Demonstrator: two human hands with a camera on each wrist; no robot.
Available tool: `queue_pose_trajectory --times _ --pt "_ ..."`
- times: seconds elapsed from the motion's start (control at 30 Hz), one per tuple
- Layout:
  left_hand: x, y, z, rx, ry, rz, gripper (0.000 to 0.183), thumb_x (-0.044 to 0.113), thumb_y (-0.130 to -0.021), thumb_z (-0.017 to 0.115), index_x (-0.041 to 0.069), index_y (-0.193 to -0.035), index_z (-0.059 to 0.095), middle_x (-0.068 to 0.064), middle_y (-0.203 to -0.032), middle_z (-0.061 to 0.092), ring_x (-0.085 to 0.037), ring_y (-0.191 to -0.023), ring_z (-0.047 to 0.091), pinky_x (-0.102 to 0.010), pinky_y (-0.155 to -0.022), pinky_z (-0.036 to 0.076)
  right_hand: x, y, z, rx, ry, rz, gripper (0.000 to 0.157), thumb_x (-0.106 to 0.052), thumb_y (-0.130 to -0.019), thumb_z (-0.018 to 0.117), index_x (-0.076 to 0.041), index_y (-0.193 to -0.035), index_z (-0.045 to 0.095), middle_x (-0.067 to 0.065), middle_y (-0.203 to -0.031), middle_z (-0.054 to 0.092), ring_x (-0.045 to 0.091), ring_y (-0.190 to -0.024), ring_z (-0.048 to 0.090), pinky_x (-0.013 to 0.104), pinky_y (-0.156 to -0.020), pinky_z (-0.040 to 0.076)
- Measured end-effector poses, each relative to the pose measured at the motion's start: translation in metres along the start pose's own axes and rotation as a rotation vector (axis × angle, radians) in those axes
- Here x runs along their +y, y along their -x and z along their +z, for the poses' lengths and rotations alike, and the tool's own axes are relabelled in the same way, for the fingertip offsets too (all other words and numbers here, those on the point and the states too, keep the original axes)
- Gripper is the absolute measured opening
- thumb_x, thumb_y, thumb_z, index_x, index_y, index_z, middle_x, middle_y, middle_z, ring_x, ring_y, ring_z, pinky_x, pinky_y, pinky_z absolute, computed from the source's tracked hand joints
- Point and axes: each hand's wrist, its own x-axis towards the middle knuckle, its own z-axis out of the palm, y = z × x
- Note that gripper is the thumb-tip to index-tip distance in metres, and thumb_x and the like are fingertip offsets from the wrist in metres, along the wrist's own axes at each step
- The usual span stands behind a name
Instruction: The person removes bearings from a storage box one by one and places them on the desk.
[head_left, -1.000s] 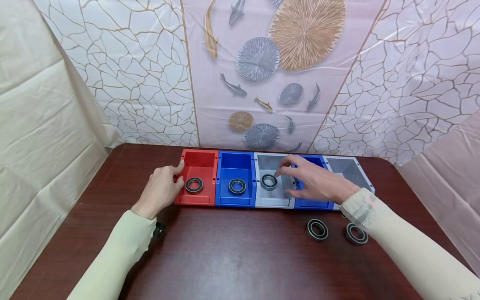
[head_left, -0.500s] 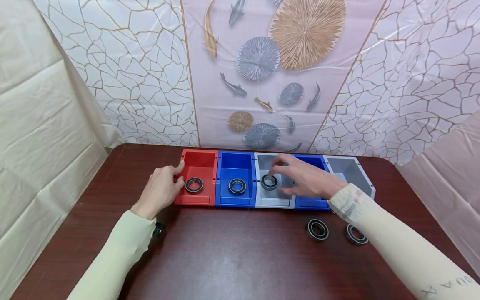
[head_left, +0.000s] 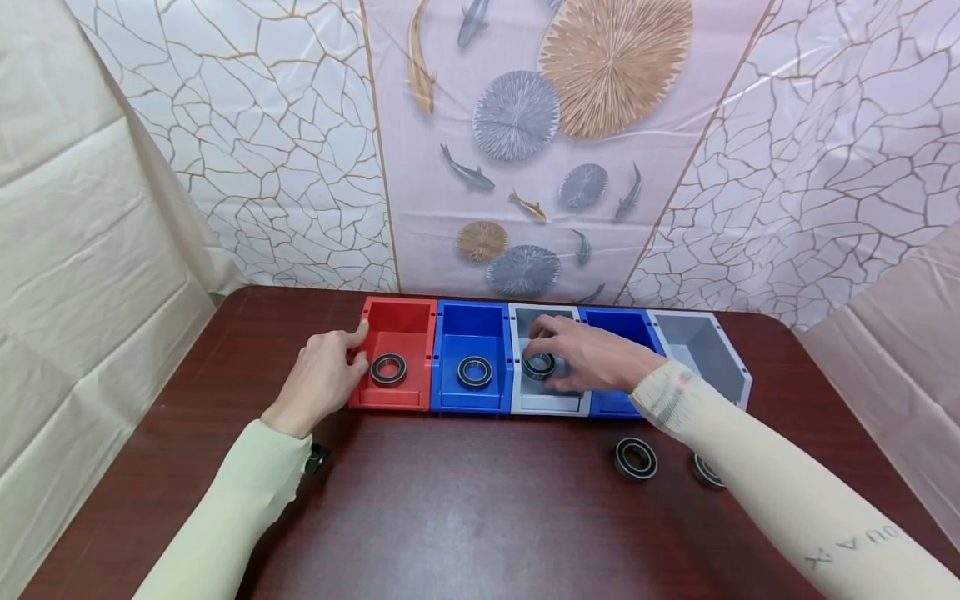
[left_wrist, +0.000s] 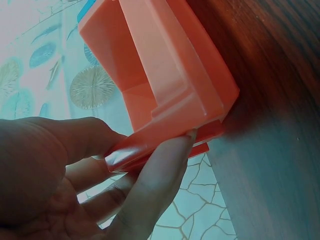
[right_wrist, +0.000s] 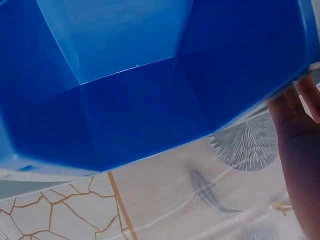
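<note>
My left hand (head_left: pixel 321 379) grips the side wall of the red bin (head_left: pixel 405 315); the left wrist view shows thumb and finger pinching the red wall (left_wrist: pixel 165 115). A black-sealed ball bearing (head_left: pixel 388 370) lies flat inside that bin. Beside it, the blue bin (head_left: pixel 471 321) holds another bearing (head_left: pixel 474 372). My right hand (head_left: pixel 592 354) reaches into the grey bin (head_left: pixel 551 404), fingers and thumb curled around the bearing (head_left: pixel 540 367) on its floor. They partly cover this bearing. In the right wrist view, a blue bin's inside (right_wrist: pixel 135 115) fills most of the picture, with the fingers at the right edge.
Right of the grey bin stand a second blue bin (head_left: pixel 618 320) and a second grey bin (head_left: pixel 701 350). On the brown table (head_left: pixel 450 508) lie a bearing (head_left: pixel 636 459) and another (head_left: pixel 707 473) partly behind the right sleeve. A patterned cloth (head_left: pixel 300 167) hangs behind.
My right hand has moved left and down into the grey bin, its fingers coming around the bearing. The right sleeve now covers more of the far-right bearing. My left hand stays put.
</note>
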Motion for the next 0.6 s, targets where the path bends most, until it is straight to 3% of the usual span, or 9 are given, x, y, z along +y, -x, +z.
queue_pose_trajectory --times 0.23,0.6 --pt "-0.001 0.0 -0.001 0.003 -0.003 0.009 0.056 0.01 -0.099 0.057 0.007 -0.152 0.043 -0.029 -0.145 0.055 -0.022 -0.054 0.05 -0.03 -0.05 0.047 0.002 -0.008 0.002 -0.049 0.024 -0.031 0.048 -0.026 -0.084 0.084 -0.021 -0.129 0.066 0.013 -0.14 0.053 0.026 -0.119 0.059 0.044 -0.098 0.056" --pt "-0.001 -0.001 0.0 0.015 0.003 0.018 0.055 0.009 -0.099 0.056 0.006 -0.152 0.043 -0.028 -0.148 0.052 -0.021 -0.056 0.05 -0.03 -0.05 0.046 0.004 -0.016 0.006 -0.1 0.064 -0.031 0.046 -0.023 -0.084 0.083 -0.022 -0.128 0.067 0.014 -0.138 0.054 0.024 -0.112 0.062 0.041 -0.094 0.057"
